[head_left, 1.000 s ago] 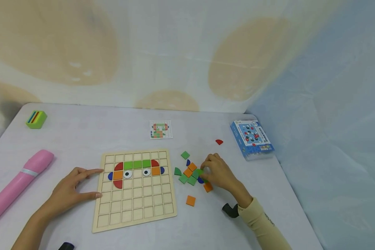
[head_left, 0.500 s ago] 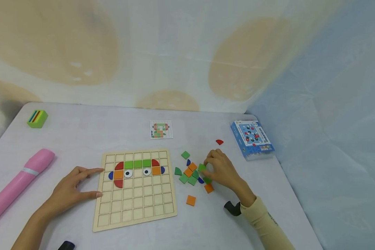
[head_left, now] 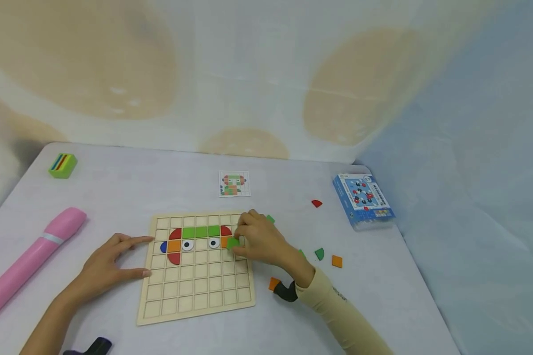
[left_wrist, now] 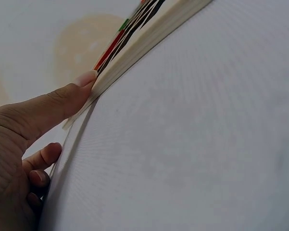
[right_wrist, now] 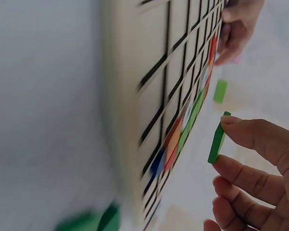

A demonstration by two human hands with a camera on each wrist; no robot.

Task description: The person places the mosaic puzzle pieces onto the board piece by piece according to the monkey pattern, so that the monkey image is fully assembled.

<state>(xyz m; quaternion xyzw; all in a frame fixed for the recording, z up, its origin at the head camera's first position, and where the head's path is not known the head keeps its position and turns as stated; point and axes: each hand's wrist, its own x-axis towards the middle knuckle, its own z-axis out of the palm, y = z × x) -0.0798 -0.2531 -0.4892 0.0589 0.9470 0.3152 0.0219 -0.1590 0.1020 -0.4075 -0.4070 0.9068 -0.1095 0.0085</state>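
Observation:
A wooden grid board (head_left: 187,288) lies on the white table. On it, red, green, orange and blue tiles and two eye discs (head_left: 188,245) stand in the upper rows. My left hand (head_left: 99,266) touches the board's left edge, thumb and index finger extended and spread; in the left wrist view its thumb (left_wrist: 62,103) meets the edge. My right hand (head_left: 266,241) is over the board's right side, pinching a green square tile (head_left: 233,243) between thumb and finger. The right wrist view shows this tile (right_wrist: 217,139) held above the board surface. My right forearm hides most of the loose tiles.
A pattern card (head_left: 234,184) lies behind the board. To the right are a red quarter tile (head_left: 317,203), a green quarter tile (head_left: 320,254), an orange square (head_left: 337,261) and a blue box (head_left: 364,199). At left lie a pink tube (head_left: 35,261) and a green block (head_left: 63,165).
My right hand has lifted a green square tile from the loose pile and carried it left over the board. Pieces right of the pile are uncovered. My left hand keeps its place.

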